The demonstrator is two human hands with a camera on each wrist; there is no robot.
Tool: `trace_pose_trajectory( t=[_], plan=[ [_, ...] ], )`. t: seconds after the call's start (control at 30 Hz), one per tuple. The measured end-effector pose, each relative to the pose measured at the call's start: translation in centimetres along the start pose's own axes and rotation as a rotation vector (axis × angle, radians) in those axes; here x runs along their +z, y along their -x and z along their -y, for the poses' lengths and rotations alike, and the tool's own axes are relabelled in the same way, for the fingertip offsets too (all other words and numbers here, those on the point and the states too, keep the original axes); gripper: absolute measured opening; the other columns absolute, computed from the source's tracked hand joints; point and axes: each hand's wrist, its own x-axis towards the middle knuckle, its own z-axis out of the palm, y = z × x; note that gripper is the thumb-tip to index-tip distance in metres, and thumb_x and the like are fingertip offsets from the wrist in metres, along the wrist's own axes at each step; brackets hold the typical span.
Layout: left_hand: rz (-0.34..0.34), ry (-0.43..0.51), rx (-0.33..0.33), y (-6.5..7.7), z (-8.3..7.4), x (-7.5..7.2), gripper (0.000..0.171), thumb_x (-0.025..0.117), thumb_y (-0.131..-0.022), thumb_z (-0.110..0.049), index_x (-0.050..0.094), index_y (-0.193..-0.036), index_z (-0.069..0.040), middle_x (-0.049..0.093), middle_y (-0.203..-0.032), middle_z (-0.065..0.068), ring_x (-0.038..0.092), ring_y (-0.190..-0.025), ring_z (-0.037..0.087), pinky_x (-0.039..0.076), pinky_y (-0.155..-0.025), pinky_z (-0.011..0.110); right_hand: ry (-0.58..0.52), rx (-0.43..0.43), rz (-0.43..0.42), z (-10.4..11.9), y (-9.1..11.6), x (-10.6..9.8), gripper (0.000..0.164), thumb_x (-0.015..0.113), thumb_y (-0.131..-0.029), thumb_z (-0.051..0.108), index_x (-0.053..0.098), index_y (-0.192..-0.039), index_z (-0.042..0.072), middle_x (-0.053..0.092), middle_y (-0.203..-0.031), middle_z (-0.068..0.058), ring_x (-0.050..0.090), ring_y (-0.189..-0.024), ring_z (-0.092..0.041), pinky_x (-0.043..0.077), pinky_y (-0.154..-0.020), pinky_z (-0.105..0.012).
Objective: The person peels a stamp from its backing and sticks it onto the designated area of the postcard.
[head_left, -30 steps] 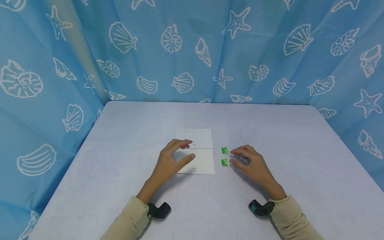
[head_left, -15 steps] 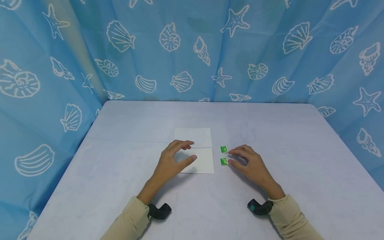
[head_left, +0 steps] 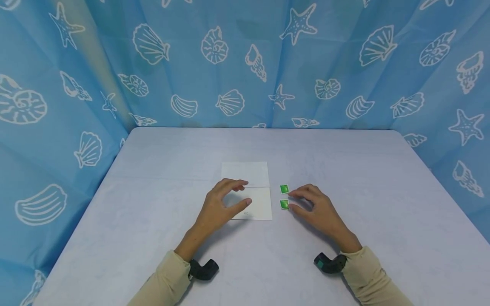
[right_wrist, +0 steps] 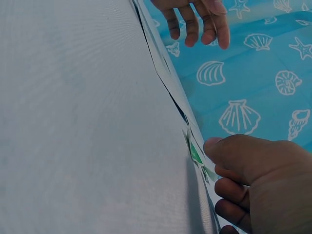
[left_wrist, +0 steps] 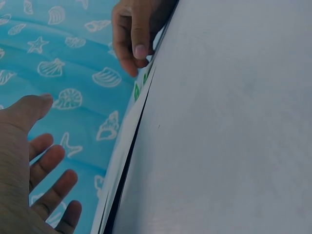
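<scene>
"Start at the left. What's that hand up to?"

"The left hand (head_left: 218, 208) hangs over the sheets, thumb and fingers spread apart. There's nothing in its grip."

"And the sheets?"

"A far sheet (head_left: 249, 172) and a near sheet (head_left: 262, 208), lying on the table (head_left: 172, 157) one behind the other, edge to edge. I can't tell whether they're joined along that line."

"How would they handle?"

"Light and bendy, I'd judge, and quick to crease. I'd take one by a corner, or by the edge clear of the fingers, and lift gently."

"Moving right, the green bits?"

"Just beside the sheets, apart from them: a far square (head_left: 284, 189) and a near square (head_left: 284, 205), green with white borders, a small gap between the two."

"Tricky to pick up?"

"Probably. They look thin and nearly weightless, so a nudge could slide them. In the right wrist view some edges seem to stand up slightly, which should let a fingertip under. I'd pinch by the border; squeezing the middle could buckle it. Whether the backs are sticky, I can't tell."

"And the last hand?"

"The right hand (head_left: 321, 208) is just right of the squares, forefinger by the far one, thumb by the near one. Thumb and forefinger are parted, gripping nothing. Whether the tips touch the squares, I can't say."
</scene>
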Motion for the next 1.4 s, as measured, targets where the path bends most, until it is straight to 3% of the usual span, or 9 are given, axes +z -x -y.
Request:
trace_pose_trajectory(
  t=[0.5, 0.8, 1.4],
  plan=[
    [0.014, -0.029, 0.006, -0.04, -0.21, 0.32, 0.044, 0.079, -0.088, -0.034, 0.066, -0.129, -0.022, 0.062, -0.115, -0.007, 0.056, -0.109, 0.009, 0.047, -0.095, 0.043, 0.016, -0.016, 0.020, -0.09, 0.15, 0.06, 0.033, 0.084, -0.083, 0.020, 0.074, -0.114, 0.014, 0.061, -0.114, 0.000, 0.056, -0.114, -0.022, 0.048, -0.096, -0.048],
    [0.009, -0.047, 0.020, 0.03, -0.16, 0.43, 0.045, 0.079, -0.088, -0.032, 0.067, -0.128, -0.017, 0.062, -0.115, -0.007, 0.056, -0.110, 0.009, 0.047, -0.095, 0.042, 0.048, -0.067, 0.021, -0.09, 0.17, 0.14, 0.036, 0.085, -0.081, 0.015, 0.074, -0.115, 0.012, 0.061, -0.113, -0.004, 0.054, -0.114, -0.027, 0.046, -0.095, -0.051],
    [0.021, -0.048, 0.005, 0.01, -0.15, 0.43, 0.043, 0.077, -0.089, -0.034, 0.067, -0.128, -0.019, 0.062, -0.115, -0.008, 0.057, -0.109, 0.006, 0.047, -0.096, 0.041, 0.057, -0.072, 0.025, -0.07, 0.18, 0.21, 0.031, 0.084, -0.081, 0.016, 0.074, -0.110, 0.014, 0.059, -0.112, -0.003, 0.052, -0.112, -0.025, 0.044, -0.094, -0.051]
  ],
)
